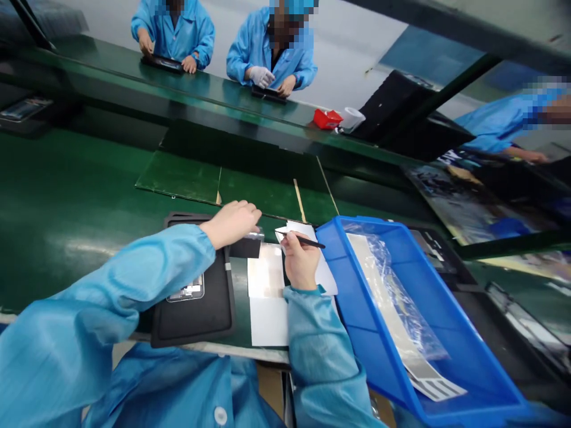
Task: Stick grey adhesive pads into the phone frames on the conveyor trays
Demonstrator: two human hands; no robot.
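My left hand [232, 223] is curled, fingers pressed down on a small dark piece [245, 246] at the top of a white sheet [266, 297], beside a black tray [209, 303] that holds a small silvery part [187, 290]. Closed in a pinch, my right hand [300, 261] grips thin black tweezers [307, 241] that point right over a white slip [307, 230]. Both sleeves are light blue.
A blue bin [446, 333] with plastic-wrapped sheets stands at my right. Across the green belt [66, 202], two people in blue coats handle black trays. A red box [327, 119] and white cup [353, 117] sit by a black monitor [401, 113]. Another person is at far right.
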